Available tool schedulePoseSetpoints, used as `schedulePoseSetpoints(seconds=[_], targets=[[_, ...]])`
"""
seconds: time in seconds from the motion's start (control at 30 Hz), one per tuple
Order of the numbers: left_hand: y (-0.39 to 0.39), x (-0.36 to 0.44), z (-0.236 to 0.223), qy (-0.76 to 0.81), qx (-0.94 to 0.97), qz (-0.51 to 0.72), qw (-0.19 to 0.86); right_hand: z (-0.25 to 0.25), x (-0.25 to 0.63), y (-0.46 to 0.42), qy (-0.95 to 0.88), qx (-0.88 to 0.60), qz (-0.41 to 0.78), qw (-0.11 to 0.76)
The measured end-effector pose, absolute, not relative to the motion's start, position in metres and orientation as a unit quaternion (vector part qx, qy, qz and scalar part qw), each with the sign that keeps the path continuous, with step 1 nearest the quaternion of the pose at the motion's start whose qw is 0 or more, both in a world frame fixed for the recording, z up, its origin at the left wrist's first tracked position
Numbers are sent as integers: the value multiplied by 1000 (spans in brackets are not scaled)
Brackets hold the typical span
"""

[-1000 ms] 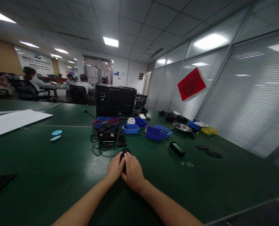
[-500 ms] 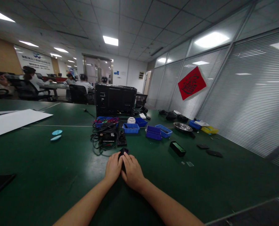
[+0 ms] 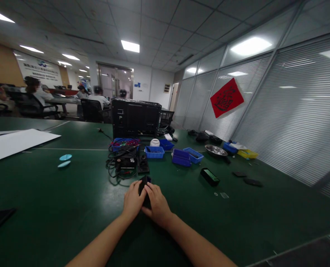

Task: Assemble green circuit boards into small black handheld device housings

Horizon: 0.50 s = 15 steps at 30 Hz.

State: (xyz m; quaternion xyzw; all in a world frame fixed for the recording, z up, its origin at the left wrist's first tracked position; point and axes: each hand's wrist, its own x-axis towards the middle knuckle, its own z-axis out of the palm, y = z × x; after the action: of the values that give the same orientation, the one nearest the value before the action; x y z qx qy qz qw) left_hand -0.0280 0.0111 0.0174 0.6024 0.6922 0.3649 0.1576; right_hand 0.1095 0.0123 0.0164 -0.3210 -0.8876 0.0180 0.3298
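Note:
Between my two hands is a small black box-shaped case point(image 3: 144, 182), tilted, low over the green table point(image 3: 92, 218). My left hand point(image 3: 132, 198) is closed on its left side, fingertips near the upper edge. My right hand point(image 3: 157, 204) grips the right side, with its thumb and fingers around the case. The fingers hide most of the case, so its inside does not show clearly. Just beyond the hands stands a black stand-like part point(image 3: 143, 165). Beside that part is a black powered box point(image 3: 126, 162) with tangled cables around it.
Blue bins point(image 3: 155, 152) and a white ball point(image 3: 154, 142) sit ahead, before a large black computer case point(image 3: 137, 118). To the right are a black case with a green board point(image 3: 210, 176), a metal bowl point(image 3: 215, 150) and a yellow tray point(image 3: 247, 154). Light-blue discs point(image 3: 65, 157) lie left.
The black case has tilted and turned between my hands, showing more of its upper side. My left hand has shifted slightly left and the right-hand grip has moved a little.

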Motion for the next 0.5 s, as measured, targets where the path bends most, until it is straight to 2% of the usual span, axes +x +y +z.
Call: schedulePoseSetpoints(seconds=[0.3, 0.4, 0.5], targets=[[15, -34, 9, 691, 596, 391, 121, 22, 108, 9, -903, -285, 49, 317], [17, -35, 6, 694, 590, 395, 119, 22, 110, 13, -884, -283, 82, 364], [20, -36, 3, 693, 587, 403, 114, 18, 115, 26, -806, -356, 167, 443]])
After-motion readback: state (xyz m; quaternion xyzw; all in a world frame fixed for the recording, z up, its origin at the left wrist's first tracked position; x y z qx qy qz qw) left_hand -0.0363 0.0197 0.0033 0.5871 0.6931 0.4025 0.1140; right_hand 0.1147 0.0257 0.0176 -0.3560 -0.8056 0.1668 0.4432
